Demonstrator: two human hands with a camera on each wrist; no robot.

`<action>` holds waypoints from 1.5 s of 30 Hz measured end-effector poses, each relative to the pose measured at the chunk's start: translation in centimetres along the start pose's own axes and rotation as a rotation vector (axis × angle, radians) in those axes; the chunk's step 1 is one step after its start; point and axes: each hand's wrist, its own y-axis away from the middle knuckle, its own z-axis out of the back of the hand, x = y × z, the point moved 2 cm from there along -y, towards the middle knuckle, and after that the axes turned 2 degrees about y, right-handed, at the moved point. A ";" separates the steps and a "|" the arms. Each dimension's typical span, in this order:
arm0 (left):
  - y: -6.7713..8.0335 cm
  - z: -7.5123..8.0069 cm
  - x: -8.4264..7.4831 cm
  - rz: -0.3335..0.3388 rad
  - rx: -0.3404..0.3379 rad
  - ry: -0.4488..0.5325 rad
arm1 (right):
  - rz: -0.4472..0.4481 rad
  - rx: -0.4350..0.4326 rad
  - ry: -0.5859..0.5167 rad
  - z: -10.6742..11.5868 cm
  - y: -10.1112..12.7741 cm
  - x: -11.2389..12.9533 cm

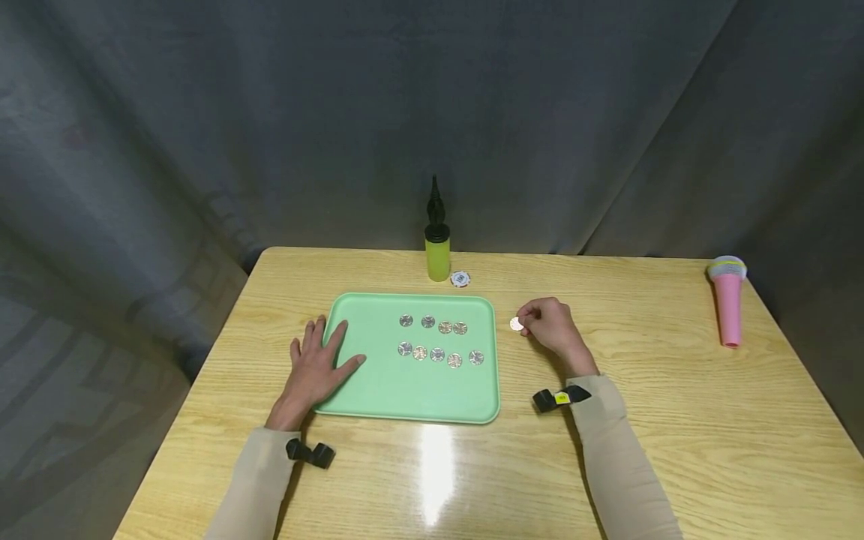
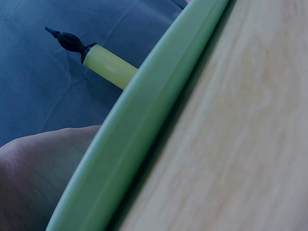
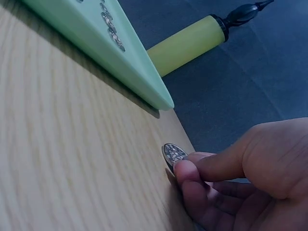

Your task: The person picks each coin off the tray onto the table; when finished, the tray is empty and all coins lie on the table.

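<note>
Your right hand [image 1: 550,326] pinches one coin [image 1: 516,324] just off the tray's [image 1: 405,397] right edge, over the table [image 1: 675,420]. Left hand [image 1: 317,367] lies flat on the tray's left rim. Thin edge grip: the coin could slip and roll. Tray holds nine coins: four above, five below.

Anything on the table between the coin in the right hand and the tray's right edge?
Nothing: the head view shows bare wood between the coin and the tray.
</note>
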 end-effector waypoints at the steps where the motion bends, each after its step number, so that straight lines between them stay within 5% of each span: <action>1: 0.0 0.0 0.0 -0.001 0.000 0.001 | 0.001 -0.006 0.008 0.0 0.0 0.0; 28: 0.1 0.1 0.0 -0.009 -0.010 0.011 | -0.018 -0.041 0.091 -0.6 -0.1 0.5; 45: 0.0 -0.1 0.2 -0.022 -0.026 0.014 | 0.067 -0.094 0.068 0.0 0.2 1.4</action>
